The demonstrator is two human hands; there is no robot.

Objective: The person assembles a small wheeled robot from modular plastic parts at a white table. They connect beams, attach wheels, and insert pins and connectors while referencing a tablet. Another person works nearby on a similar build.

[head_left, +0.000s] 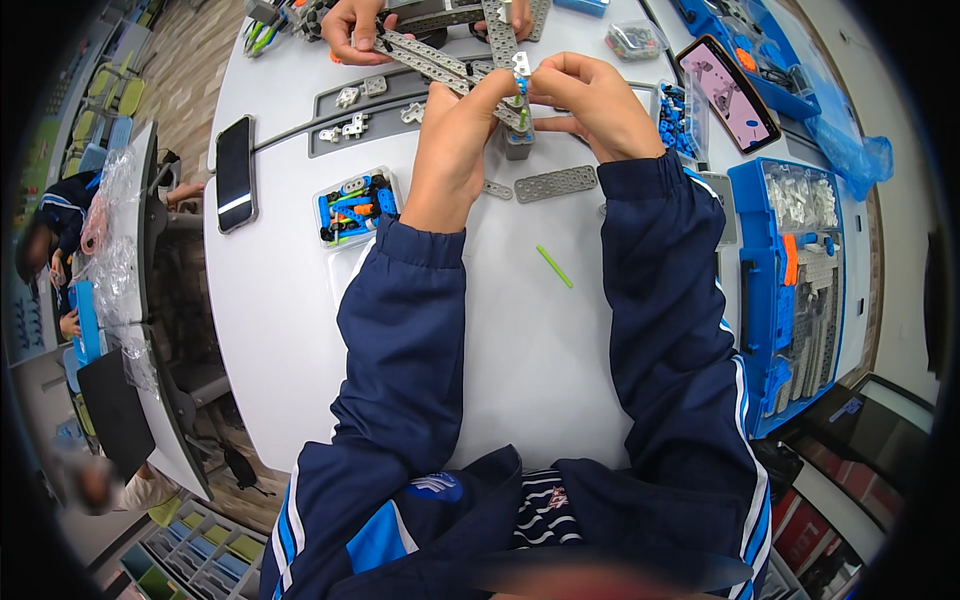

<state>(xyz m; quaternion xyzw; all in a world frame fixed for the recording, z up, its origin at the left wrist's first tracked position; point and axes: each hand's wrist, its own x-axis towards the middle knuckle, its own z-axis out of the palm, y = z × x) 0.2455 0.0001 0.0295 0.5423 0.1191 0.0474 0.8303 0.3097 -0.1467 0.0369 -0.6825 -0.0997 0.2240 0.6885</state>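
Note:
Ahead of me is a grey frame of perforated plastic building beams [430,62]. My left hand [452,150] is closed round its near corner, thumb pressed along the beam end. From the other side my right hand [597,108] pinches at the same corner, fingers bent. Small blue and bright green pins and a white connector [521,63] show between the two hands; the right fingertips are partly hidden. Another person's hands, one at the left [355,28], grip the frame's far side. A green rod [553,266] and a grey perforated plate [555,185] lie nearer me.
At left are a black phone [236,174] and a box of mixed parts [357,207]. To the right stand a bin of blue pins [677,120], a phone with a lit screen [728,94] and a blue parts case [757,300]. A grey tray [325,108] lies behind the left hand.

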